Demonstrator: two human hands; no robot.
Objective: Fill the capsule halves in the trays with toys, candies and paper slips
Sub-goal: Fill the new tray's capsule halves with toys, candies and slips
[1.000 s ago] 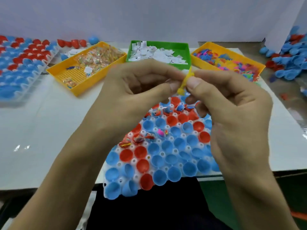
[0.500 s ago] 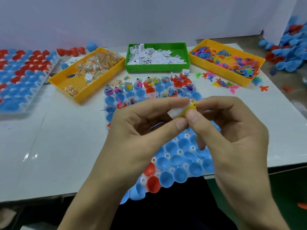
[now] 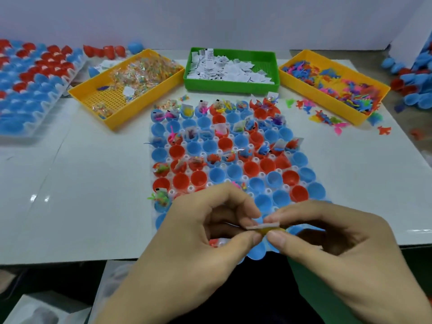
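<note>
Both hands pinch one bundle: left hand (image 3: pixel 201 232) and right hand (image 3: pixel 327 237) grip a paper slip (image 3: pixel 257 226) over a yellow toy (image 3: pixel 273 230), long axis left-right, above the capsule tray's (image 3: pixel 301 160) near blue cups; drop straight down.

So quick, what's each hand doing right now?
Left hand: pinching a paper slip and yellow toy together.
Right hand: pinching the same small bundle from the other end.
</note>
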